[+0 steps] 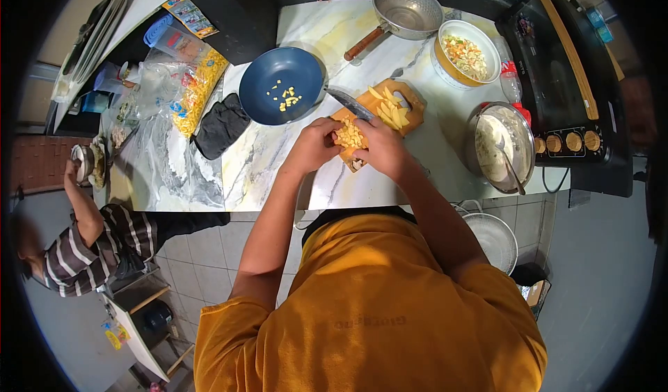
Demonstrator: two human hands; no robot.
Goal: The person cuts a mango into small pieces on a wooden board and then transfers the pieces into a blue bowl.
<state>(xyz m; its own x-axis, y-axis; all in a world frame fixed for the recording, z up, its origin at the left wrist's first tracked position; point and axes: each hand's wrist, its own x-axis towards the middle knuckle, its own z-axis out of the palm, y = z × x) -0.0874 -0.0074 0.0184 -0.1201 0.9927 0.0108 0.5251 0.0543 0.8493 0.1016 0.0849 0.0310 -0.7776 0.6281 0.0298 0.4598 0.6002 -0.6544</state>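
Observation:
Diced yellow pieces (349, 136) lie on a wooden cutting board (413, 117) between my two hands. My left hand (314, 145) curls at the left side of the pieces, its fingers touching them. On their right, my right hand (383, 148) is bent round a knife (346, 102), whose blade points up and left; the handle is hidden under the hand. Yellow strips (391, 108) rest on the upper part of the board. Left of the board, a blue pan (280, 79) holds a few small yellow pieces (289, 99).
Behind are a metal pan (407, 9) and a bowl of chopped vegetables (480, 33). A steel bowl (525, 131) with a spoon stands right, near an oven (557, 65). A black cloth (221, 126) and yellow bag (202, 85) lie left. Another person (90, 239) is far left.

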